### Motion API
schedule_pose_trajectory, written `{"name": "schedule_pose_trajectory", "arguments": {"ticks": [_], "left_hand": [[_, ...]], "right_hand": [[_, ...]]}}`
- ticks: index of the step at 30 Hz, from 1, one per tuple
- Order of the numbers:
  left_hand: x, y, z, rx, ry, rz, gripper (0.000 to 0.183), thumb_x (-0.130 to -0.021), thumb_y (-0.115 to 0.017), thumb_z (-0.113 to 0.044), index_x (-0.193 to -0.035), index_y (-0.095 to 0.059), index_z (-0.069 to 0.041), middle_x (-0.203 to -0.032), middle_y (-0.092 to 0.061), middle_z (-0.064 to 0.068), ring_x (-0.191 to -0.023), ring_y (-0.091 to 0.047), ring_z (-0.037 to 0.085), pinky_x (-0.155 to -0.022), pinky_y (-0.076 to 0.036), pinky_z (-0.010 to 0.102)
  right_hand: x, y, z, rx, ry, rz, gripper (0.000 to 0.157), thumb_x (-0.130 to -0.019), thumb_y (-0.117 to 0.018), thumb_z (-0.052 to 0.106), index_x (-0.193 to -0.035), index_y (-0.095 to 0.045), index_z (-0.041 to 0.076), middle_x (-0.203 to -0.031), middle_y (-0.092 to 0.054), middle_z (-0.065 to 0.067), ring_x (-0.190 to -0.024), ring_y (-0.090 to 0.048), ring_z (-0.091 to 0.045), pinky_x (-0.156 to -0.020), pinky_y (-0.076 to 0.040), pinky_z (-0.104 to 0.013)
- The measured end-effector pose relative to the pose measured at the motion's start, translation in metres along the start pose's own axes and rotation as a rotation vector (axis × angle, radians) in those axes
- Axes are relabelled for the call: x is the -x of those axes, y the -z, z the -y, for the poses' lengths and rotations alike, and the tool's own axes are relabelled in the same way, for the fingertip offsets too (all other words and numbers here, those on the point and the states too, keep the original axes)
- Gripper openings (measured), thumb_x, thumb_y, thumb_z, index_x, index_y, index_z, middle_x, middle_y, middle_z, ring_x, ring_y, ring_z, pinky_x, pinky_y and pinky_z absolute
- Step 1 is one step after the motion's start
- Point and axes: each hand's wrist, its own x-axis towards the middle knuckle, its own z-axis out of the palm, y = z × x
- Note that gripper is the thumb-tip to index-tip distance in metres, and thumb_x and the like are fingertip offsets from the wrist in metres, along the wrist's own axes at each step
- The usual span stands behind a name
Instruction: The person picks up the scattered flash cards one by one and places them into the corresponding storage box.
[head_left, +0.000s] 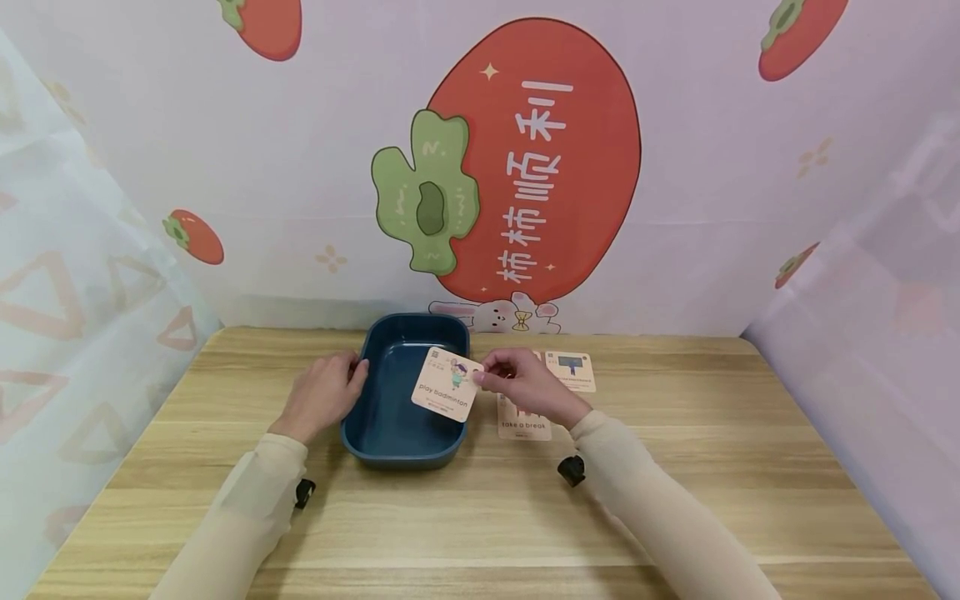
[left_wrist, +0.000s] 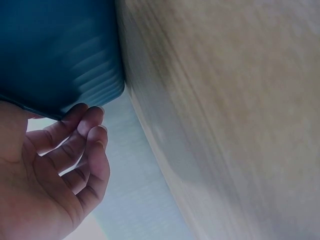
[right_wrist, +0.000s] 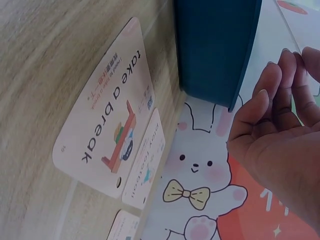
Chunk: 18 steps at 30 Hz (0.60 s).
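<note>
A square card printed "play badminton" [head_left: 444,396] is pinched at its right edge by my right hand [head_left: 531,387]. It hangs tilted over the right side of a deep blue rectangular tray [head_left: 401,461]. My left hand [head_left: 318,396] grips the tray's left rim, thumb on top and fingers beneath, as the left wrist view shows the fingers [left_wrist: 75,145] under the edge. Below my right hand, a "take a break" card [right_wrist: 107,120] lies face up on the table. Behind it is a "play football" card [right_wrist: 145,160], mostly covered by the hand in the head view.
A card with a blackboard picture [head_left: 572,382] lies right of the other cards. The wooden table [head_left: 450,533] meets a cloth backdrop [head_left: 315,283] with persimmon prints close behind the tray. Black wrist cameras [head_left: 572,471] sit on both sleeves.
</note>
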Motion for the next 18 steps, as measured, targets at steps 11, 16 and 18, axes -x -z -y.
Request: {"name": "schedule_pose_trajectory", "arguments": {"ticks": [11,16,18], "left_hand": [[0.000,0.001,-0.001,-0.005,0.005,0.001,0.030,-0.106,-0.051,-0.023,-0.084,-0.061,-0.006,-0.065,-0.053,0.003,-0.055,-0.050,0.019,-0.050,-0.040,0.033],[0.000,0.001,-0.001,-0.007,0.015,0.003,0.029,-0.105,-0.052,-0.023,-0.084,-0.061,-0.006,-0.065,-0.053,0.004,-0.056,-0.050,0.020,-0.050,-0.040,0.033],[-0.001,0.001,-0.002,-0.006,0.019,0.004,0.028,-0.105,-0.053,-0.023,-0.085,-0.062,-0.005,-0.066,-0.053,0.004,-0.056,-0.050,0.020,-0.050,-0.041,0.033]], "right_hand": [[-0.005,-0.008,-0.001,-0.008,0.012,0.004,0.011,-0.099,-0.068,0.018,-0.101,-0.072,0.008,-0.094,-0.063,-0.006,-0.084,-0.055,-0.022,-0.073,-0.047,-0.030],[-0.005,-0.011,0.000,0.002,0.031,0.017,0.012,-0.099,-0.067,0.016,-0.100,-0.072,0.005,-0.091,-0.062,-0.006,-0.083,-0.054,-0.022,-0.073,-0.046,-0.030],[-0.005,-0.012,0.001,0.010,0.031,0.020,0.011,-0.099,-0.068,0.016,-0.100,-0.072,0.006,-0.090,-0.063,-0.006,-0.083,-0.054,-0.023,-0.074,-0.046,-0.030]]}}
